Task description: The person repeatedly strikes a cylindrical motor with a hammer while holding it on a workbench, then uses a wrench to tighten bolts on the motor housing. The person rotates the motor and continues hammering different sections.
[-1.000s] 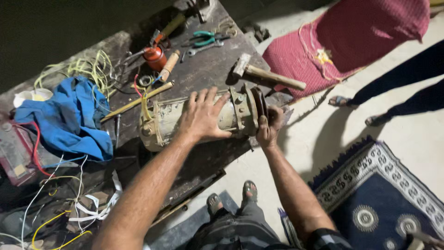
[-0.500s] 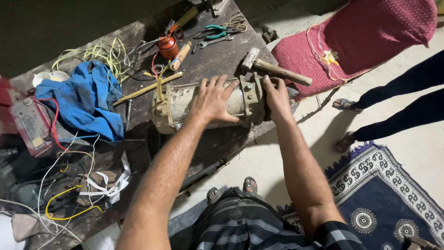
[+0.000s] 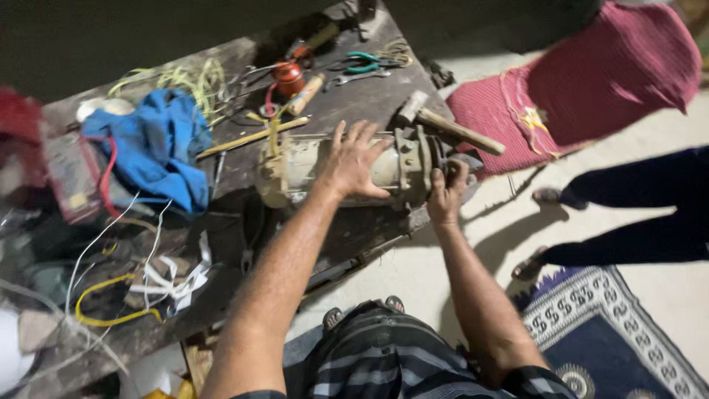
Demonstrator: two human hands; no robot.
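1. Lying on its side near the front edge of the dark counter point(image 3: 369, 81), the one electric motor point(image 3: 347, 171) ran its long axis left to right across my view, directly ahead of both my hands.
2. My left hand point(image 3: 353, 161) lay flat on top of the motor's casing, fingers spread, pressing rather than gripping.
3. My right hand point(image 3: 447, 193) curled around the motor's right end cap, fingers wrapped over its rim; this hand sat nearer that end, the left nearer the middle.
4. I counted one hammer point(image 3: 443, 127) just behind the right end, one blue cloth point(image 3: 151, 148) well off to the left, one pair of green-handled pliers point(image 3: 365, 63) and one small red can point(image 3: 288, 76) further back.
5. Another person's legs point(image 3: 628, 214) stood on the floor to the right.
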